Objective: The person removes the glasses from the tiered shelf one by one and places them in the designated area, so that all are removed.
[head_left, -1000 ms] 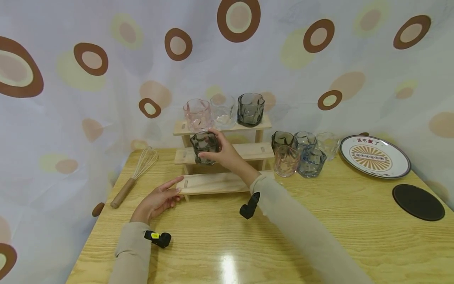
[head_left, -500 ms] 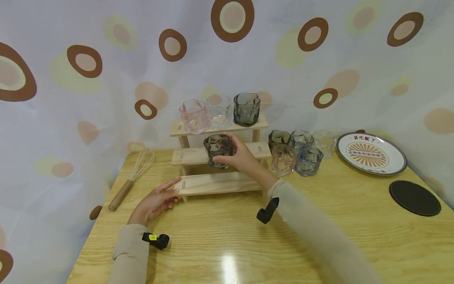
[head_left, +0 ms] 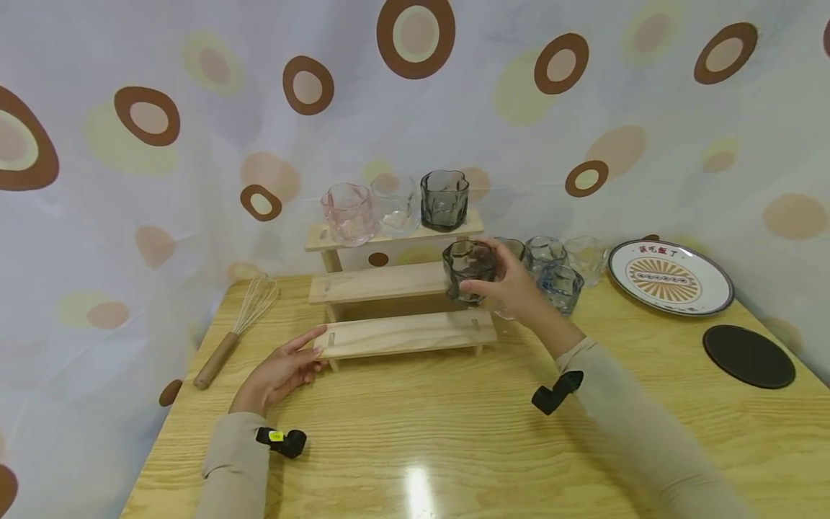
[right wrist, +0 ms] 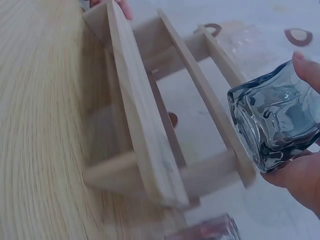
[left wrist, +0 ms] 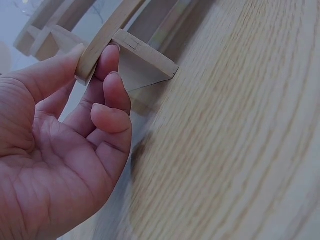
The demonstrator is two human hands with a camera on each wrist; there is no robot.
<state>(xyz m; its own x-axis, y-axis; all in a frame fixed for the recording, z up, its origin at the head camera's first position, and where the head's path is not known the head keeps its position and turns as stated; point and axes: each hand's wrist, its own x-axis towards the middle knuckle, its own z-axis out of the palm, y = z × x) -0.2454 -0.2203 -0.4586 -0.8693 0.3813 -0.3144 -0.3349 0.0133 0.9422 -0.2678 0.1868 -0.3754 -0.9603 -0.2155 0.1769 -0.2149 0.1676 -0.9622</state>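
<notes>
While one glass between fingers, three shelves.

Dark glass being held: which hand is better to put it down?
Probably the right hand: it already grips the dark glass, near the middle shelf. The left hand is farther from it and pinches the left end of the lowest shelf.

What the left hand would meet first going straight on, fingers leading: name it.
Likely the wooden leg under the front shelf. The left hand pinches that shelf's end beside the leg, though depth there is unclear.
</notes>
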